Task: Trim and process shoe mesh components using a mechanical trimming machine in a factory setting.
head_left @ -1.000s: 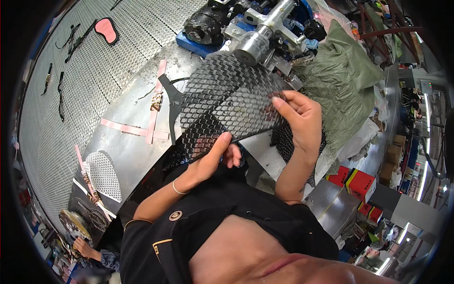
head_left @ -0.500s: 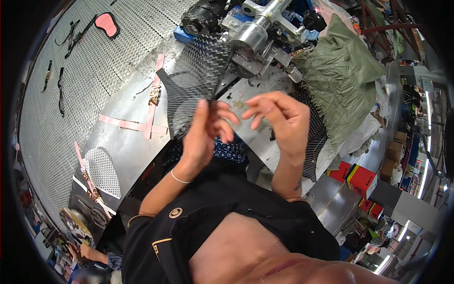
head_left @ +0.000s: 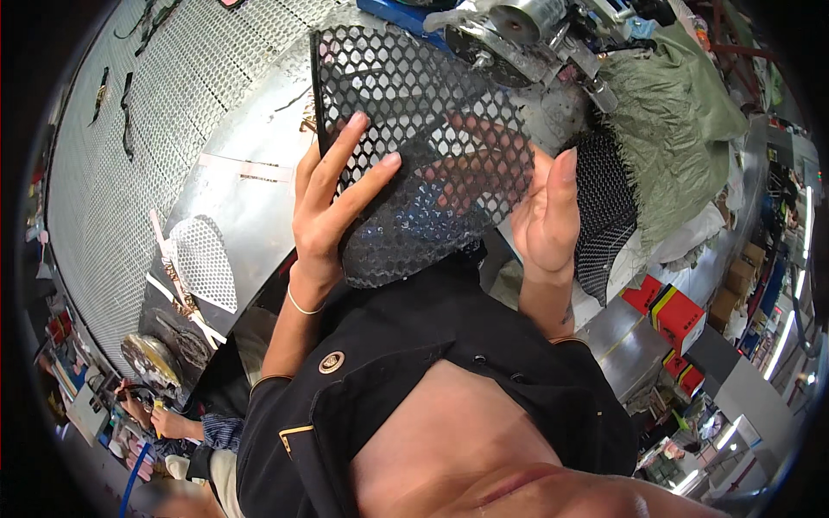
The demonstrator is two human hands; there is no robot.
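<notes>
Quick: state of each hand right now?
Left hand: open, two fingers over the black mesh piece; firm grip can't be told.
Right hand: open, fingers spread behind the black mesh piece, thumb clear of it.

It's a factory workshop in full swing: a metal machine [head_left: 528,22] looms up top, a steel worktable [head_left: 250,211] gleams, a long mesh surface [head_left: 173,112] stretches alongside, a co-worker [head_left: 168,423] toils lower left, cardboard boxes [head_left: 740,274] crowd the right, strip lights [head_left: 784,341] blaze!
</notes>
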